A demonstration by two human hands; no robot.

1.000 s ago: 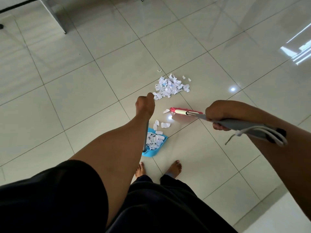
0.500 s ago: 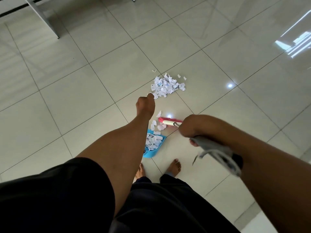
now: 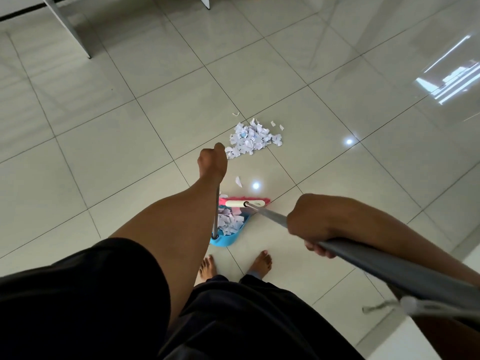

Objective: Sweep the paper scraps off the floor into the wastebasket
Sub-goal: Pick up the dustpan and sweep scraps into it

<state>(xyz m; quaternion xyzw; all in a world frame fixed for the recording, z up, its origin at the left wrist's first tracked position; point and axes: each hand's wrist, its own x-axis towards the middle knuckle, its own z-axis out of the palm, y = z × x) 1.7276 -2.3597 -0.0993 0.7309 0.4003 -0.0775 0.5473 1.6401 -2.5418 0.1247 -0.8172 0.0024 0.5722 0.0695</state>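
Head view: left hand (image 3: 211, 165) grips dustpan (image 3: 228, 236) pole; right hand (image 3: 310, 222) grips broom (image 3: 246, 203) – ragged paper scraps (image 3: 253, 139) on glossy tiles.

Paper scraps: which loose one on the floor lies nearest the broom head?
The lone scrap just beyond the broom head, separate from the big pile farther off.

The left hand (image 3: 211, 162) is fisted at the end of a straight arm reaching far forward. The right hand (image 3: 310, 224), nearer and to the right, has its fingers curled downward; bare feet (image 3: 261, 263) stand below.
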